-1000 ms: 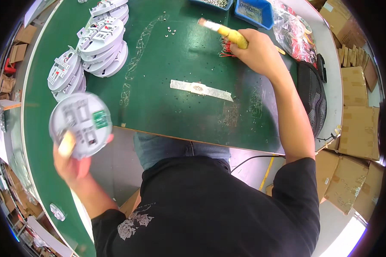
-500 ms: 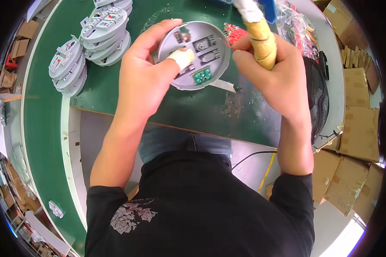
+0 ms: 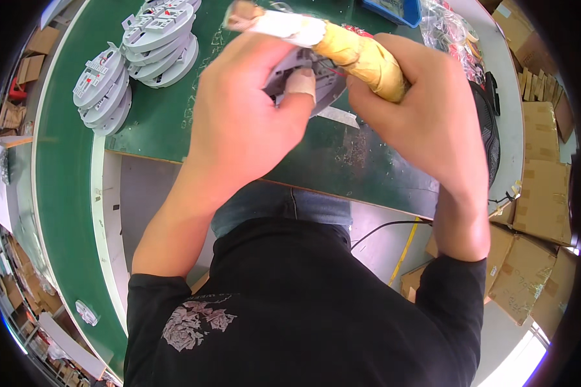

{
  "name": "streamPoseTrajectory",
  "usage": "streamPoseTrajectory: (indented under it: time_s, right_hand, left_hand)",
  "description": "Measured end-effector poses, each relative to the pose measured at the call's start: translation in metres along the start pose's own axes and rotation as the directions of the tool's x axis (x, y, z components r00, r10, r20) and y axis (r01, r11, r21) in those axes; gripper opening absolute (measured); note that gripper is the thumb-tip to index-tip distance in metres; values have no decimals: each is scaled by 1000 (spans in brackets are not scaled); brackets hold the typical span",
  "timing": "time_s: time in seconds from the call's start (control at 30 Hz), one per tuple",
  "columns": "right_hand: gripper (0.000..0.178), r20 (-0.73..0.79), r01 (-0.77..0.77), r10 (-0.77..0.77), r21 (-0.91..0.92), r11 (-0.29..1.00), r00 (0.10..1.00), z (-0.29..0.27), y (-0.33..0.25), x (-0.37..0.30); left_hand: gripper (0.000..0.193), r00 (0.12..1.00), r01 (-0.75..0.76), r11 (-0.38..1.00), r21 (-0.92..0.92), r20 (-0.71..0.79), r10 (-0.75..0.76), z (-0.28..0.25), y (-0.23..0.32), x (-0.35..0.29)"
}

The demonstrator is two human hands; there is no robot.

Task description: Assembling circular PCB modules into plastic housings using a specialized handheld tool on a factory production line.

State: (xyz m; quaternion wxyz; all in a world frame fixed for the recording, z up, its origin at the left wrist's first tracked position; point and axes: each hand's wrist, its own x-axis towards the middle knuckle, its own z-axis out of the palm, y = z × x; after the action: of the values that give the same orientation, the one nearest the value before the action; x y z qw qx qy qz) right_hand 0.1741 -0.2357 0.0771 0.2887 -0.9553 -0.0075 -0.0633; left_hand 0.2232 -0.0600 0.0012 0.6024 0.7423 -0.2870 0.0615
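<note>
My left hand (image 3: 245, 119) grips a round grey plastic housing (image 3: 328, 97) over the green table, its taped thumb pressing inside. The housing is tipped, and most of its inside is hidden behind my left hand and the tool. In my right hand (image 3: 429, 113) is a thick stick-like tool (image 3: 361, 58) wrapped in yellow and white tape. It lies slantwise across the top of the housing, its far end pointing left and blurred. My right thumb and fingers are close to the housing's right rim; whether they hold a wire too I cannot tell.
Stacks of grey round housings (image 3: 158, 39) stand at the back left, with a shorter stack (image 3: 102, 87) beside them. Behind my hands is a blue bin (image 3: 403, 11). Clear plastic bags (image 3: 455, 39) and a black mesh bag (image 3: 490, 135) lie at the right.
The tool has swung from upright to lying leftward over the housing. My left hand has shifted right and tipped the housing, whose green circuit board is now hidden.
</note>
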Motion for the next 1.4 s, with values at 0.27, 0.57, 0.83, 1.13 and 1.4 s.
streamPoseTrajectory:
  time_s: [0.27, 0.57, 0.83, 1.13, 1.4]
  right_hand:
    - [19, 177, 115, -104, -58, 992, 979, -18, -5, 22]
    - [14, -80, -6, 19, 160, 987, 997, 21, 10, -13]
    - [26, -309, 264, -321, -211, 941, 895, 69, 28, -30]
    - [41, -210, 206, -231, -135, 969, 950, 61, 19, -28]
    - [20, -207, -81, 193, 452, 888, 959, 26, 30, 0]
  left_hand:
    - [38, 994, -33, 988, 151, 108, 17, 3, 12, 3]
    - [36, 957, 269, 859, -436, 16, -291, 6, -7, -1]
    - [34, 875, 398, 716, -574, 3, -484, 13, -20, -1]
    - [24, 897, 328, 554, -766, 69, -436, 6, -34, -3]
    - [22, 924, 215, 807, -550, -153, -350, -6, -41, -1]
